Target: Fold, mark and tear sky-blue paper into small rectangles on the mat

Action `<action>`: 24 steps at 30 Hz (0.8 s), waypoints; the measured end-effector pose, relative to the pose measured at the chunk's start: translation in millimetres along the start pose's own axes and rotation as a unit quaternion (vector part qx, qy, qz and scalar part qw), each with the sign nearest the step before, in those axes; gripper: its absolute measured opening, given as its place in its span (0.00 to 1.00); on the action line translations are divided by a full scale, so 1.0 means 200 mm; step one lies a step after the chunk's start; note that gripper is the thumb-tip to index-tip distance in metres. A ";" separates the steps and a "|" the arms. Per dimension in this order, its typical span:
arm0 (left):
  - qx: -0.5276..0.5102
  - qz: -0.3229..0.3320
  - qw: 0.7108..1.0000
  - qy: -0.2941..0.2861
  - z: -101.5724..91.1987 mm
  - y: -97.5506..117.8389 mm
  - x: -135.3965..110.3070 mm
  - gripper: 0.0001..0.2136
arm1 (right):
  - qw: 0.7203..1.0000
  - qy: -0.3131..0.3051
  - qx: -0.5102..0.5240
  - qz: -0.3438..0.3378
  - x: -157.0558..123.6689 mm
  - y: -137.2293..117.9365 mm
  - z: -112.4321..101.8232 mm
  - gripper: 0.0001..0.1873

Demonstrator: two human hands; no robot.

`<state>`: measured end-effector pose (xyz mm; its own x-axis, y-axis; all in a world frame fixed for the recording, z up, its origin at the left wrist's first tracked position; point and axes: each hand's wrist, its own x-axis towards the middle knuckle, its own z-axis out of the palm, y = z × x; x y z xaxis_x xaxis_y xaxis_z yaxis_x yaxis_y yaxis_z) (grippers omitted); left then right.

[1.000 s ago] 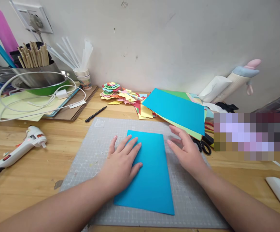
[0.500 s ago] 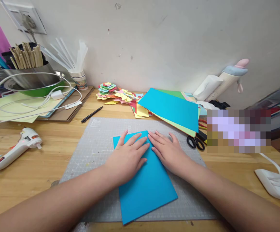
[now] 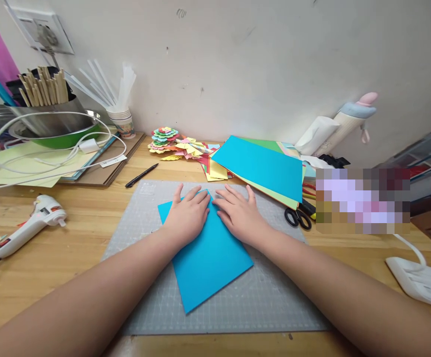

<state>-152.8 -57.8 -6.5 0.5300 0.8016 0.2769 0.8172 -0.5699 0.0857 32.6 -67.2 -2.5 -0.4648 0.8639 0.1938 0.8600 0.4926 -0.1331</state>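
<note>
A blue sheet of paper point(image 3: 211, 263), which looks folded, lies at a slant on the grey cutting mat point(image 3: 137, 287). My left hand point(image 3: 188, 213) rests flat across its upper left part, fingers stretched toward the far edge. Along the paper's upper right edge lies my right hand point(image 3: 240, 213), its fingers spread and the fingertips at the far corner. Neither hand grips anything. Part of the paper's upper end is hidden under the fingers.
Behind the mat are a stack of coloured paper point(image 3: 263, 163), black-handled scissors point(image 3: 297, 218) and a layered paper flower point(image 3: 165, 136). A black pen point(image 3: 141, 175) and a glue gun point(image 3: 26, 228) lie to the left. Paper cups point(image 3: 122, 121) stand by the wall.
The blue paper has shifted away from me and to the left, turning slightly. Both hands have moved with it, and the left hand now lies nearer the far edge.
</note>
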 end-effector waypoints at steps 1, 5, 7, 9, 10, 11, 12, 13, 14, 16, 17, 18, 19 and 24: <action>0.001 0.000 1.000 0.001 0.00 0.00 0.00 0.16 | 1.000 0.004 -0.002 0.003 -0.01 0.00 0.00 0.17; 0.003 0.003 1.000 0.003 0.01 0.00 0.00 0.16 | 1.000 0.018 -0.011 0.001 -0.01 -0.01 0.01 0.17; 0.005 0.002 1.000 0.005 0.01 0.00 0.00 0.16 | 1.000 0.018 -0.012 -0.006 0.00 -0.01 0.01 0.17; 0.008 -0.001 1.000 0.005 0.02 0.00 0.01 0.16 | 1.000 0.018 -0.012 -0.010 0.00 -0.01 0.00 0.16; 0.010 -0.003 1.000 0.005 0.02 -0.01 0.01 0.16 | 1.000 0.017 -0.012 -0.009 0.00 -0.01 0.00 0.16; 0.012 -0.004 1.000 0.005 0.02 -0.01 0.01 0.15 | 1.000 0.017 -0.011 -0.009 0.00 -0.01 -0.01 0.16; 0.013 -0.005 1.000 0.005 0.03 -0.01 0.01 0.15 | 1.000 0.016 -0.011 -0.008 -0.01 -0.01 -0.01 0.16; 0.015 -0.005 1.000 0.004 0.03 -0.01 0.01 0.15 | 1.000 0.015 -0.010 -0.008 -0.02 -0.01 -0.01 0.15; 0.016 -0.005 1.000 0.003 0.03 -0.01 0.01 0.15 | 1.000 0.014 -0.010 -0.009 -0.03 -0.01 -0.01 0.15; 0.018 -0.004 1.000 0.001 0.03 -0.01 0.01 0.16 | 1.000 0.013 -0.012 -0.015 -0.06 0.00 -0.02 0.15; 0.019 -0.003 1.000 0.000 0.03 -0.01 0.01 0.16 | 1.000 0.013 -0.015 -0.020 -0.08 0.00 -0.02 0.16; 0.020 -0.003 1.000 0.000 0.03 -0.01 0.01 0.16 | 0.999 0.013 -0.019 -0.026 -0.09 0.00 -0.02 0.16; 0.021 -0.004 1.000 -0.001 0.03 0.00 0.01 0.16 | 0.999 0.015 -0.022 -0.031 -0.11 0.00 -0.02 0.16; 0.023 -0.004 1.000 -0.002 0.02 0.00 0.00 0.16 | 1.000 0.024 -0.006 -0.014 -0.11 0.01 -0.01 0.14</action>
<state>-151.4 -56.3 -10.7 0.5248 0.8061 0.2735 0.8303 -0.5555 0.0441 45.2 -85.5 -5.6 -0.4784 0.8438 0.2432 0.8494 0.5149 -0.1157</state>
